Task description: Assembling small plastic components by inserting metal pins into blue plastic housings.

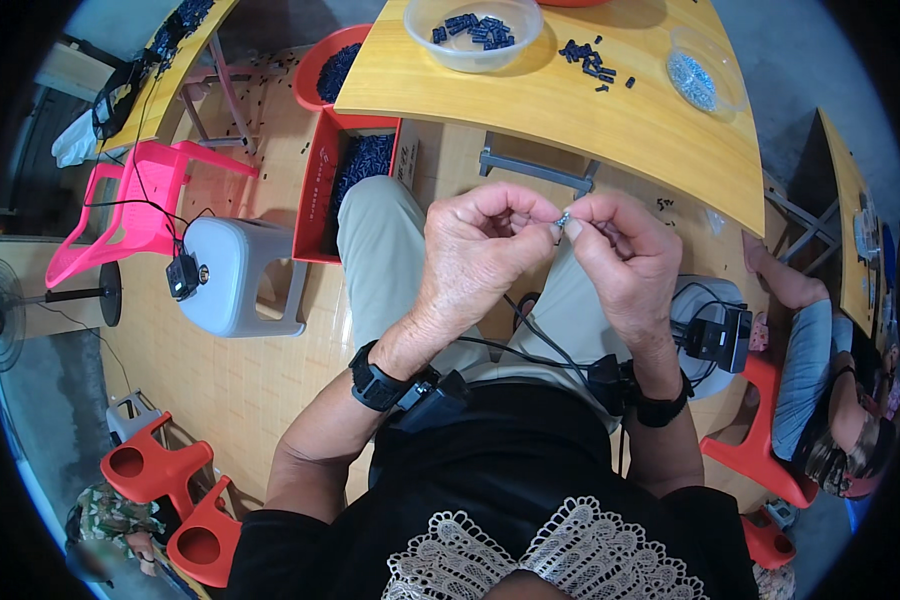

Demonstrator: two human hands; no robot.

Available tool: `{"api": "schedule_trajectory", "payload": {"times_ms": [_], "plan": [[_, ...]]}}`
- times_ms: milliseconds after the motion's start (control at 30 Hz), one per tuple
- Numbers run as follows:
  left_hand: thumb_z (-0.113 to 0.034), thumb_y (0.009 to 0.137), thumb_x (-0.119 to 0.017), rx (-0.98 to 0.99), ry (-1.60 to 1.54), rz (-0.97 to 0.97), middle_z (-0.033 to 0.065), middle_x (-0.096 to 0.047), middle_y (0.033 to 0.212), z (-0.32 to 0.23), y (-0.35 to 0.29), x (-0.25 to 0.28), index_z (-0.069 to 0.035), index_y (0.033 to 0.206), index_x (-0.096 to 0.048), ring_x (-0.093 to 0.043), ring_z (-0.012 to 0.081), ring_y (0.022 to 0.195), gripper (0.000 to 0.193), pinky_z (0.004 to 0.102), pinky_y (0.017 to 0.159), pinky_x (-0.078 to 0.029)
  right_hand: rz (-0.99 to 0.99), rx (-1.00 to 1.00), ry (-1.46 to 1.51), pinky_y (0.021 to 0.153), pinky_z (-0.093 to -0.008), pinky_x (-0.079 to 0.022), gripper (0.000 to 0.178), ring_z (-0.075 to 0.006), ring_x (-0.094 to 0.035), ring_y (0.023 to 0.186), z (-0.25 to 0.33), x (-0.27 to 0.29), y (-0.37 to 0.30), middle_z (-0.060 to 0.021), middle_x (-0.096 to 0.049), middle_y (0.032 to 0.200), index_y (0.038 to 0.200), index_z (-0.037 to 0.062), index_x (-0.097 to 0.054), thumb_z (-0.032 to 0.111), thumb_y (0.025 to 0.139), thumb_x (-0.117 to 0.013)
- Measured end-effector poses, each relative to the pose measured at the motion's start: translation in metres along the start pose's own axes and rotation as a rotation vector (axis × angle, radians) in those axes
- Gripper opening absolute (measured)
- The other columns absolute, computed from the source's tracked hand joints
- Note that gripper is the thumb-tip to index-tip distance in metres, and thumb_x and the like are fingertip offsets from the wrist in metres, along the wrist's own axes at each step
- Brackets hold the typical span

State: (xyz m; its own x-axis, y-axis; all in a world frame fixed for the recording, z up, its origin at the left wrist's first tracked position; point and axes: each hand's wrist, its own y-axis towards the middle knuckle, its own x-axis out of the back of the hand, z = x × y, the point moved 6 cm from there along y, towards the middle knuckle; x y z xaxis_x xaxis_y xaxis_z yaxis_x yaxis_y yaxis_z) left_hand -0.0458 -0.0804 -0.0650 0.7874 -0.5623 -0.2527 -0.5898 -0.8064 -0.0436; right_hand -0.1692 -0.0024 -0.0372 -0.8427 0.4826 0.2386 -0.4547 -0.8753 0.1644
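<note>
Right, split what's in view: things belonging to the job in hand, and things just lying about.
Probably the job's:
tiny part pinched between left hand and right hand
clear tub of silvery pieces
clear bowl of dark pieces
loose dark pieces on the table

Seemingly just around:
pink chair
fan
pale stool
red seats at lower left
</note>
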Motion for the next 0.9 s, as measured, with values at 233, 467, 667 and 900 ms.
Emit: {"api": "schedule_trajectory", "payload": {"times_ms": [233,467,667,900], "plan": [[0.001,0.076,-0.067,-0.012,-0.011,-0.005,-0.0026,-0.062,0.071,0.002,0.000,0.001,-0.001,0.084,-0.067,-0.053,0.0009,0.064,0.008,0.0162,0.058,-0.043,0.015,0.009,-0.024,0.054,-0.0204,-0.043,0.006,-0.0052,-0.054,0.059,0.000,-0.001,0.000,-0.0014,-0.061,0.071,0.083,0.0011,-0.063,-0.001,0.077,-0.061],[0.002,0.075,-0.068,0.024,-0.071,-0.007,-0.0022,-0.062,0.071,0.000,0.002,0.002,-0.001,0.083,-0.067,-0.053,0.0010,0.063,0.008,0.0161,0.058,-0.043,0.004,0.028,-0.049,0.054,-0.0203,-0.043,0.007,-0.0055,-0.054,0.059,0.002,-0.002,0.000,-0.0018,-0.060,0.071,0.083,0.0014,-0.062,-0.001,0.077,-0.061],[0.003,0.075,-0.067,0.007,-0.076,-0.033,-0.0028,-0.061,0.071,-0.001,0.001,0.002,-0.001,0.082,-0.066,-0.052,0.0008,0.063,0.008,0.0163,0.058,-0.043,-0.007,0.181,-0.181,0.052,-0.0209,-0.042,0.008,-0.0067,-0.054,0.058,0.014,-0.005,0.000,-0.0029,-0.058,0.072,0.083,0.0015,-0.062,-0.002,0.076,-0.061],[0.005,0.075,-0.065,-0.082,0.040,-0.071,-0.0037,-0.060,0.071,-0.009,-0.001,0.002,-0.001,0.080,-0.065,-0.051,0.0004,0.064,0.008,0.0162,0.058,-0.043,0.009,0.154,-0.132,0.051,-0.0212,-0.042,0.007,-0.0078,-0.053,0.056,0.008,-0.006,0.000,-0.0034,-0.058,0.071,0.083,0.0017,-0.062,-0.002,0.077,-0.061]]}}
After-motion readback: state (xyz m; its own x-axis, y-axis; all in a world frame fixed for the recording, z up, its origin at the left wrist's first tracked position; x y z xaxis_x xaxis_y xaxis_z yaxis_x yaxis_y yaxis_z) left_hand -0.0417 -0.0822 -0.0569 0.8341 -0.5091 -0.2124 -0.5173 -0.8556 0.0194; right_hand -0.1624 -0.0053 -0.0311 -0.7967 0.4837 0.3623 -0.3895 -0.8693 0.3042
